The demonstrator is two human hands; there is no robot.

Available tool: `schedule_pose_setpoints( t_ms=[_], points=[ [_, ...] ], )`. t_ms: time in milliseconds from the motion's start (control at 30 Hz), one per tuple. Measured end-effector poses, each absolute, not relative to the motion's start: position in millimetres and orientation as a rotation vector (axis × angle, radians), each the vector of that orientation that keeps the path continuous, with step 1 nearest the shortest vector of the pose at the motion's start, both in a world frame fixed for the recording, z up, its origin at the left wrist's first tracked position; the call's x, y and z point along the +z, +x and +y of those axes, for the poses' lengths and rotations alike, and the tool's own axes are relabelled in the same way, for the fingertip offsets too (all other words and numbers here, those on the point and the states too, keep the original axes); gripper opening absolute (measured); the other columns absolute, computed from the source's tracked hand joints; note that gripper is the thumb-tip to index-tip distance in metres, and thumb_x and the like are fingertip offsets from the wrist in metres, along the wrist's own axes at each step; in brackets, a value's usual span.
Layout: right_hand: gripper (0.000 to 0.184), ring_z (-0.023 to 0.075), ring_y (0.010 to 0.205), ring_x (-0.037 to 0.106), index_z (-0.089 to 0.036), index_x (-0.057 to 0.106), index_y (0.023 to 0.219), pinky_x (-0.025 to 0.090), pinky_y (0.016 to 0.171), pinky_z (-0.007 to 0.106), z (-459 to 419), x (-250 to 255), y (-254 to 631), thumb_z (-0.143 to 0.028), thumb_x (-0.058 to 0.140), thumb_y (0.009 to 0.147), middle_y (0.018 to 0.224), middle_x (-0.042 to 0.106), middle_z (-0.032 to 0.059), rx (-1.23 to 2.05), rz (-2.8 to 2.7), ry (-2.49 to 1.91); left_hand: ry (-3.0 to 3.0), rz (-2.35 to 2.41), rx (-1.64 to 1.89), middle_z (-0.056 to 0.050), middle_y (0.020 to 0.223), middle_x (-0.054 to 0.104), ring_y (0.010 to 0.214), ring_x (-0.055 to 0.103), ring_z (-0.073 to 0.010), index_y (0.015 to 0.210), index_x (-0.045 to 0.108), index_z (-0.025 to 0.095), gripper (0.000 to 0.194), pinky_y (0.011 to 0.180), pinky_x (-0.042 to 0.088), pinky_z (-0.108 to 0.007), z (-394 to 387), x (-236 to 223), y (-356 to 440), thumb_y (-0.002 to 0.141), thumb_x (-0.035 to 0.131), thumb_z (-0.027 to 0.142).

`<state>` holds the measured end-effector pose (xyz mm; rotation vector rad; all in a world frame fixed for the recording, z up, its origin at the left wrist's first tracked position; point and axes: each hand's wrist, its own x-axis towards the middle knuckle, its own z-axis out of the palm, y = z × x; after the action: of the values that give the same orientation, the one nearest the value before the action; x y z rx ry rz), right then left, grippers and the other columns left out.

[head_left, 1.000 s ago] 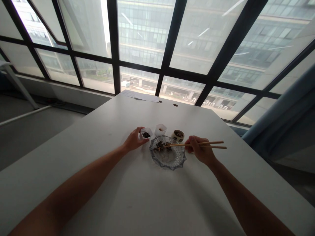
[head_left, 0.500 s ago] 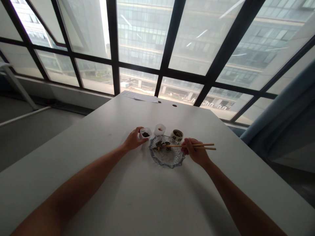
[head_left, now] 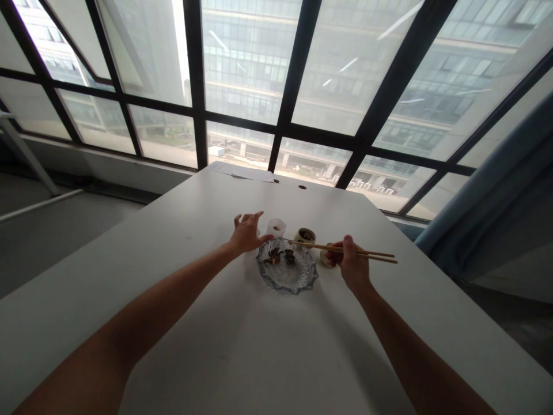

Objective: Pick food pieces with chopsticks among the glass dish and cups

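My right hand [head_left: 353,266] grips a pair of chopsticks [head_left: 375,255], whose tips point left above the far rim of a scalloped glass plate [head_left: 298,283]. Two small heaps of dark, dried-looking pieces [head_left: 290,256] lie on that plate. My left hand [head_left: 248,233] is open, thumb and fingers spread, close to a white cup [head_left: 275,229] with a little reddish-brown stuff inside. A second white cup is mostly hidden behind this hand. Behind the plate stands a pale patterned cup [head_left: 306,236] with dark contents. Another pale cup [head_left: 327,257] is partly covered by my right hand.
The white table [head_left: 242,357] reaches toward a large window with black frames [head_left: 283,124]. Papers [head_left: 246,173] lie at its far edge, near two dark round spots [head_left: 302,187]. A blue curtain [head_left: 475,190] hangs on the right.
My left hand has let go of the white cup with dark contents and moved right, fingers spreading. The chopsticks have lifted from the food toward the plate's far rim, and my right hand has shifted right.
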<state>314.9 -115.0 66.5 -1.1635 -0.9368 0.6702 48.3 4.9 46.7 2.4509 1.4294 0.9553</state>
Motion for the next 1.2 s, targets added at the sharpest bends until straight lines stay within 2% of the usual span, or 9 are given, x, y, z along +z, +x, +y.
schedule_pose_setpoints(
  t_ms=[133, 233, 333, 433, 567, 700, 933, 1067, 1200],
  points=[
    [0.056, 0.0138, 0.038, 0.056, -0.018, 0.057, 0.068, 0.044, 0.033, 0.022, -112.7, 65.0, 317.8, -0.073, 0.065, 0.074, 0.050, 0.062, 0.0031, 0.701, -0.807, -1.053, 2.477, 1.469, 0.734, -0.019, 0.135, 0.058, 0.131, 0.047, -0.0364, 0.143, 0.037, 0.017, 0.080, 0.115, 0.015, -0.059, 15.7, 60.9, 91.8, 0.078, 0.067, 0.052],
    [0.053, 0.0144, 0.040, 0.058, -0.019, 0.055, 0.068, 0.044, 0.034, 0.023, -113.3, 63.4, 321.2, -0.071, 0.064, 0.076, 0.050, 0.061, 0.0026, 0.696, -0.765, -1.040, 2.475, 1.504, 0.647, -0.022, 0.122, 0.065, 0.122, 0.056, -0.0393, 0.140, 0.040, 0.012, 0.078, 0.110, 0.023, -0.059, 28.6, 60.5, 107.2, 0.076, 0.069, 0.046],
    [0.053, 0.0149, 0.039, 0.057, -0.019, 0.055, 0.069, 0.044, 0.034, 0.024, -115.8, 64.2, 321.7, -0.071, 0.058, 0.081, 0.050, 0.062, 0.0029, 0.634, -0.818, -1.053, 2.464, 1.433, 0.705, -0.020, 0.113, 0.069, 0.111, 0.063, -0.0385, 0.139, 0.039, 0.012, 0.077, 0.102, 0.036, -0.055, 38.4, 57.6, 107.8, 0.073, 0.072, 0.036],
    [0.054, 0.0140, 0.036, 0.054, -0.019, 0.055, 0.070, 0.042, 0.034, 0.024, -118.3, 70.0, 314.8, -0.070, 0.052, 0.086, 0.052, 0.063, 0.0036, 0.539, -0.895, -1.077, 2.540, 1.259, 0.846, -0.016, 0.118, 0.068, 0.111, 0.062, -0.0366, 0.139, 0.039, 0.017, 0.081, 0.098, 0.042, -0.051, 40.1, 56.6, 101.8, 0.067, 0.076, 0.029],
    [0.057, 0.0132, 0.037, 0.055, -0.018, 0.058, 0.070, 0.043, 0.037, 0.024, -117.5, 79.5, 297.3, -0.072, 0.051, 0.086, 0.054, 0.064, 0.0039, 0.404, -0.974, -1.080, 2.723, 1.060, 0.952, -0.013, 0.129, 0.062, 0.118, 0.057, -0.0335, 0.139, 0.041, 0.020, 0.079, 0.102, 0.041, -0.046, 33.6, 58.6, 94.5, 0.068, 0.076, 0.023],
    [0.059, 0.0131, 0.039, 0.056, -0.018, 0.058, 0.071, 0.044, 0.039, 0.024, -104.7, 80.2, 283.1, -0.074, 0.048, 0.087, 0.055, 0.064, 0.0032, 0.355, -1.060, -1.072, 2.742, 1.052, 0.979, -0.013, 0.126, 0.063, 0.116, 0.058, -0.0331, 0.139, 0.041, 0.018, 0.080, 0.104, 0.040, -0.046, 29.2, 62.1, 91.3, 0.069, 0.078, 0.027],
    [0.057, 0.0154, 0.050, 0.063, -0.019, 0.061, 0.077, 0.051, 0.047, 0.025, -79.5, 77.2, 278.8, -0.075, 0.054, 0.082, 0.063, 0.068, 0.0046, 0.398, -1.225, -1.182, 2.712, 1.102, 0.963, -0.012, 0.118, 0.069, 0.113, 0.062, -0.0318, 0.136, 0.042, 0.019, 0.076, 0.104, 0.037, -0.046, 31.7, 66.8, 93.5, 0.071, 0.079, 0.034],
    [0.055, 0.0133, 0.044, 0.058, -0.019, 0.061, 0.075, 0.047, 0.043, 0.024, -95.3, 82.0, 281.1, -0.071, 0.048, 0.089, 0.060, 0.066, 0.0036, 0.371, -1.182, -1.133, 2.671, 1.211, 0.879, -0.014, 0.116, 0.070, 0.114, 0.063, -0.0326, 0.135, 0.041, 0.018, 0.075, 0.107, 0.033, -0.049, 35.5, 64.0, 96.7, 0.073, 0.077, 0.040],
    [0.057, 0.0127, 0.037, 0.052, -0.019, 0.061, 0.070, 0.040, 0.035, 0.023, -119.8, 80.8, 278.5, -0.071, 0.047, 0.089, 0.052, 0.062, 0.0028, 0.486, -1.290, -1.169, 2.653, 1.309, 0.758, -0.015, 0.109, 0.072, 0.109, 0.065, -0.0345, 0.132, 0.045, 0.018, 0.072, 0.105, 0.031, -0.052, 42.4, 58.5, 100.1, 0.073, 0.075, 0.046]
  ],
)
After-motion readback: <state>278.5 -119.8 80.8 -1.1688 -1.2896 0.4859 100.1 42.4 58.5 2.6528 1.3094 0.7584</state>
